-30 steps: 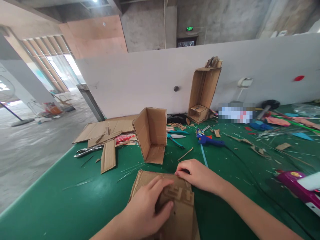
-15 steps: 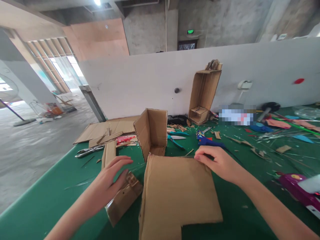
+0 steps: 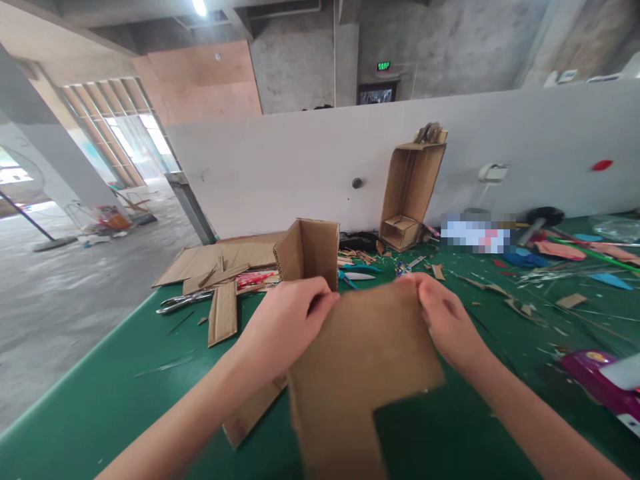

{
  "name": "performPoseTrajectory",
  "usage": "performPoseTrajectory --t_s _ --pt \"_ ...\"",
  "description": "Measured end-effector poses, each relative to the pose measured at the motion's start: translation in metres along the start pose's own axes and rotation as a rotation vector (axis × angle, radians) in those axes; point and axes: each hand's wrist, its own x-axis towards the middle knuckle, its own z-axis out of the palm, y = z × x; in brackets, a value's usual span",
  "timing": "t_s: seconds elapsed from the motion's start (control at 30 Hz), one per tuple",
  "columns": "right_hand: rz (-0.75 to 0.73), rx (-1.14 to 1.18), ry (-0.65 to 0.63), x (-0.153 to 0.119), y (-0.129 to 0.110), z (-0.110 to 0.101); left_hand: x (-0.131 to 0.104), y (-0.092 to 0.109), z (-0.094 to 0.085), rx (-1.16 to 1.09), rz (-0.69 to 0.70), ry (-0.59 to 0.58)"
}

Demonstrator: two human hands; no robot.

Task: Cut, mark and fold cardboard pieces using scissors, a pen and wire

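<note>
Now pinching the sheet [image 3: 360, 353] by its far corners in left grip [image 3: 293, 317] and right grip [image 3: 445, 317], no longer right alone; seemingly raised, well in from the left edge of the surface [image 3: 125, 407], probably under steadier control.

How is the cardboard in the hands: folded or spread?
Spread, apparently: the cardboard shows one broad face between left hand and right hand; any fold behind is hidden.

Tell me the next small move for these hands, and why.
I'd probably lower the far edge of the notched cardboard sheet toward the green table. The left hand and right hand both hold that edge, which looks raised, so setting it down should steady the sheet.
</note>
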Motion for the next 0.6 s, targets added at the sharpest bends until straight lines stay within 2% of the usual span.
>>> performPoseTrajectory --t_s 0.1,0.17,0.23,0.33,0.4,0.5,0.6 --pt "0.257 0.276 -0.151 0.002 0.004 -0.006 0.006 -0.006 0.014 -0.088 -0.091 0.122" --pt "0.313 0.297 -0.229 0.002 0.002 -0.01 0.008 -0.011 0.019 -0.205 -0.123 0.118" --pt "0.298 0.292 -0.258 0.003 -0.001 -0.014 0.008 -0.015 0.018 -0.438 -0.188 0.008" --pt "0.252 0.32 -0.296 0.006 -0.006 -0.02 0.005 -0.018 0.008 -0.913 -0.353 -0.24" --pt "0.227 0.36 -0.316 0.008 -0.007 -0.024 0.004 -0.019 0.003 -1.157 -0.458 -0.317" --pt "0.216 0.382 -0.354 0.01 -0.008 -0.027 0.004 -0.023 0.005 -1.33 -0.512 -0.385" --pt "0.214 0.31 -0.368 0.014 -0.011 -0.03 0.004 -0.026 0.008 -1.283 -0.381 -0.437"
